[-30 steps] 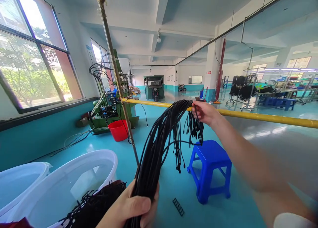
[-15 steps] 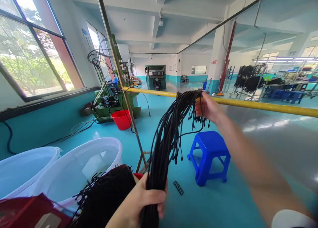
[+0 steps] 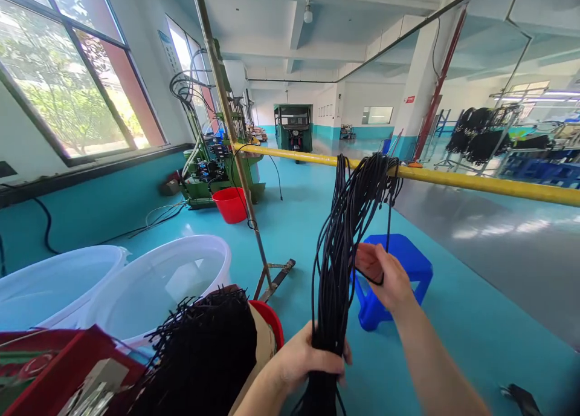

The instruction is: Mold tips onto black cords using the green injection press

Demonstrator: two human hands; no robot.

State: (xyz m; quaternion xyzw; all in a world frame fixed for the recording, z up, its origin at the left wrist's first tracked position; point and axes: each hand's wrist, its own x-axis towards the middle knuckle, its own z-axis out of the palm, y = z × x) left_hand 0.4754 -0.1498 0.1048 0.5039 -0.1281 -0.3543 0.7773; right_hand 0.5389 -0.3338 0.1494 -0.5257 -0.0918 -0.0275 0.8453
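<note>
A thick bundle of black cords [image 3: 344, 234] is draped over a yellow horizontal rail [image 3: 475, 182]. My left hand [image 3: 308, 358] is closed round the lower part of the bundle, near the bottom middle of the view. My right hand [image 3: 385, 277] is halfway up the bundle on its right side, fingers curled on a thin loop of cord. Another heap of black cords [image 3: 203, 349] lies over a red bucket [image 3: 272, 322] at the lower left.
Two white tubs [image 3: 199, 253] stand at the left. A slanted metal pole [image 3: 235, 144] rises beside them. A blue stool [image 3: 403, 265] sits behind my right hand. A red bucket [image 3: 231, 203] and green machines [image 3: 212, 168] stand further back. A red crate [image 3: 67, 373] is bottom left.
My right hand has dropped from the top of the bundle at the yellow rail to halfway down it. The bundle now hangs more upright. The camera has tilted down and left.
</note>
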